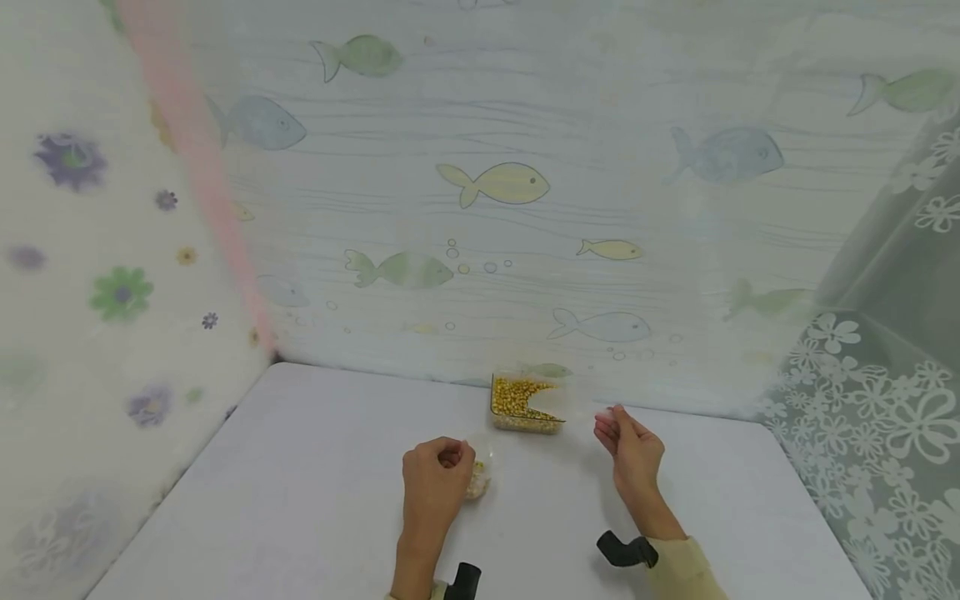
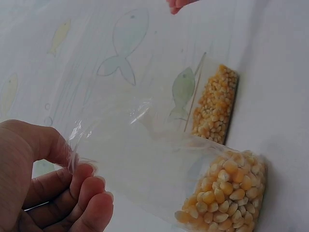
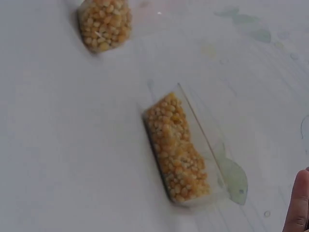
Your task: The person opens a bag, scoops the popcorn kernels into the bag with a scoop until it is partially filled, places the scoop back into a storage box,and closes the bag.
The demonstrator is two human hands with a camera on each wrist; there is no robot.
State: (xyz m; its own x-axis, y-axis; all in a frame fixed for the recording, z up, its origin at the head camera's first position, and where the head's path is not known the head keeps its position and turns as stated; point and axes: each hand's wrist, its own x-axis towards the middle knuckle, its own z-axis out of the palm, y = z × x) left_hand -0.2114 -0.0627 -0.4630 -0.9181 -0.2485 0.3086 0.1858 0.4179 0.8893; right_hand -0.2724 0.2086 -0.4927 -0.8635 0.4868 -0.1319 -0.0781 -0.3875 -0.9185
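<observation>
– Where r u rn, home or studio?
– Can't tell which; looks like a small curtained-off spot. I'm at a white tbl (image 1: 300, 483).
– What shows it?
– Fish-print sheet (image 1: 495, 108) behind the tbl, flower-print sheet (image 1: 67, 329) on my L w/ a pink strip (image 1: 198, 171) at its edge, grey sheer cloth (image 1: 892, 283) w/ white flowers on my R.
</observation>
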